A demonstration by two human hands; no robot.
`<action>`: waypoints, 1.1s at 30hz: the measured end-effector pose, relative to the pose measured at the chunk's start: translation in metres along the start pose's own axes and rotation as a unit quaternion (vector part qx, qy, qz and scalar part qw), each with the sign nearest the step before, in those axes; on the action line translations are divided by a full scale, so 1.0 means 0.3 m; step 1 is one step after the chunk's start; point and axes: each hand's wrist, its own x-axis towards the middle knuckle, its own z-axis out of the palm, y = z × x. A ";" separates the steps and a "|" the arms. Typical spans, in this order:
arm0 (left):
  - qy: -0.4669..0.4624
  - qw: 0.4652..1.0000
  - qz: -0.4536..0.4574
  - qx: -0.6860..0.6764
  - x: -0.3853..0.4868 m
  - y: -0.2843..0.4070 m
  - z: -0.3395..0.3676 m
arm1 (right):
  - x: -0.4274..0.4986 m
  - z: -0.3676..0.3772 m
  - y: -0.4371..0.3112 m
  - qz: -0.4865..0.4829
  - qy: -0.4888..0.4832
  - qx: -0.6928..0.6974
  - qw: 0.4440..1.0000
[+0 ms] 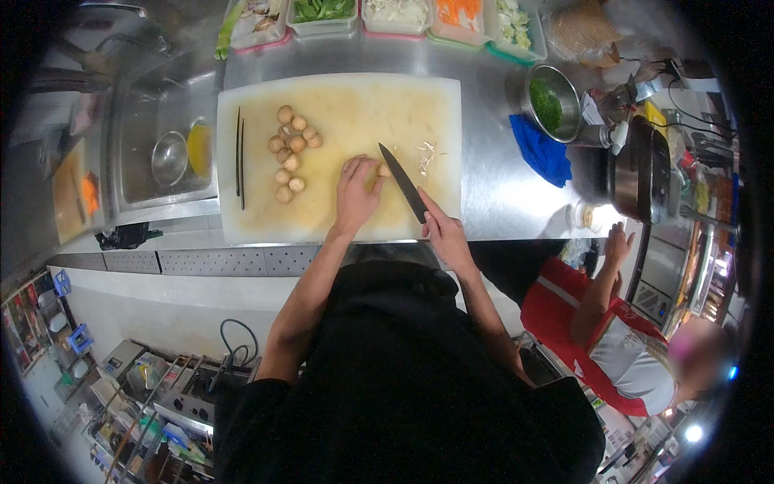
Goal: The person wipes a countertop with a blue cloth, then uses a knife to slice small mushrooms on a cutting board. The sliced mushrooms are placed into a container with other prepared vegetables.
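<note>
On a white plastic cutting board (338,91), my right hand (444,233) grips a dark-bladed kitchen knife (402,181), its tip pointing up and left. My left hand (358,190) holds a small brown mushroom (383,170) by its fingertips, just left of the blade. Several whole mushrooms (296,143) lie in a cluster left of my left hand. Thin pale slivers (427,156) are scattered to the right of the knife. A pair of dark chopsticks (240,158) rests along the board's left side.
Containers of cut vegetables (396,24) line the counter's back. At right are a metal bowl of chopped greens (546,100), a blue cloth (541,151), a small jar (582,215) and a black appliance (641,169). A sink (166,199) lies left. Another person (604,327) stands at right, one hand near the counter.
</note>
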 end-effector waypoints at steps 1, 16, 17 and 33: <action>-0.001 1.000 0.013 0.012 0.008 -0.004 0.001 | 0.005 0.006 -0.005 -0.003 0.002 -0.012 1.000; 0.018 0.999 0.032 0.022 0.002 -0.023 0.025 | 0.022 0.034 0.005 -0.052 0.039 -0.063 0.996; 0.015 0.999 0.029 0.027 0.001 -0.023 0.026 | 0.023 0.040 0.012 -0.051 0.041 -0.063 0.996; 0.054 0.998 0.020 0.018 -0.025 -0.024 0.053 | -0.051 0.080 -0.031 -0.057 0.106 -0.134 0.984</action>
